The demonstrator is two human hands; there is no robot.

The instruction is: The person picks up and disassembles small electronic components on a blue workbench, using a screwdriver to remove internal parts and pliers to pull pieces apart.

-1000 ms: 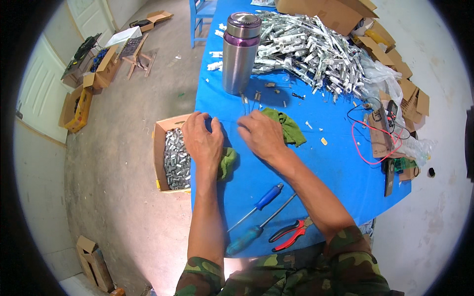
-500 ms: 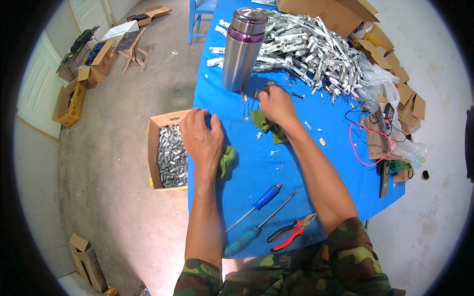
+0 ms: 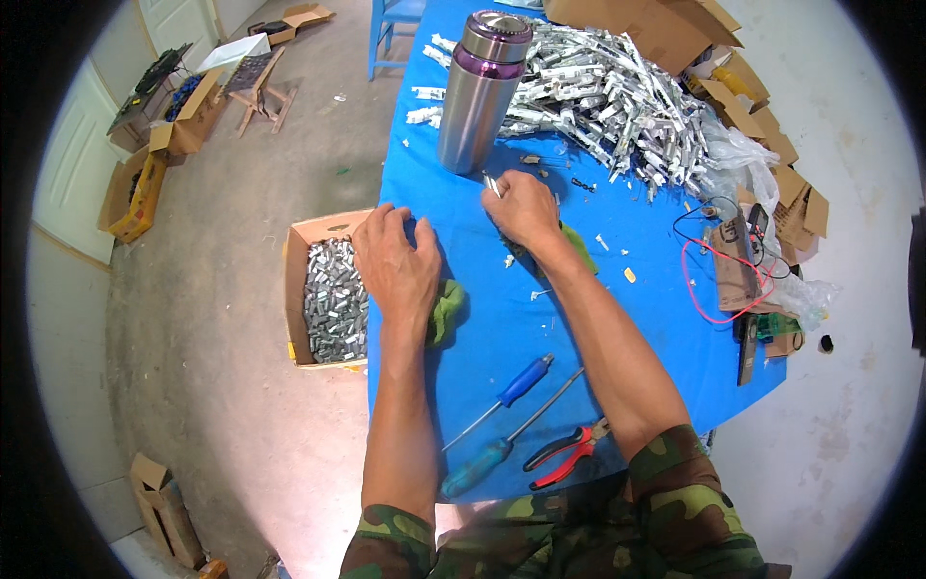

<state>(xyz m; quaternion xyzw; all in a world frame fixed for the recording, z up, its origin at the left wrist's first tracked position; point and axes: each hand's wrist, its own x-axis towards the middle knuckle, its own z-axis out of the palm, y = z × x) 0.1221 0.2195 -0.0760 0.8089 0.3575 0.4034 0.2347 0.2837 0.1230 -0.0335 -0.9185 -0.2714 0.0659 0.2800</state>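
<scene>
My left hand point(image 3: 395, 259) rests at the table's left edge, palm down and fingers apart, beside a cardboard box point(image 3: 297, 289) of small silver cylinders point(image 3: 333, 304). Nothing shows in its grasp. My right hand point(image 3: 526, 209) pinches a small shiny narrow piece point(image 3: 492, 184) just below the steel flask point(image 3: 470, 116); much of the piece is hidden by the fingers. A green cloth point(image 3: 580, 248) shows beside the right wrist, partly covered by it. Another green cloth point(image 3: 446, 314) lies by the left wrist.
Two screwdrivers, one blue-handled point(image 3: 524, 382) and one teal-handled point(image 3: 477, 470), lie near me beside red-and-black pliers point(image 3: 569, 455). A large heap of silver-white strips point(image 3: 617, 101) covers the far table. Pink and black wires point(image 3: 696, 299) lie at the right.
My right hand has moved left and slightly nearer, and now pinches a shiny piece where a clear narrow piece lay below the flask. My left hand has hardly moved.
</scene>
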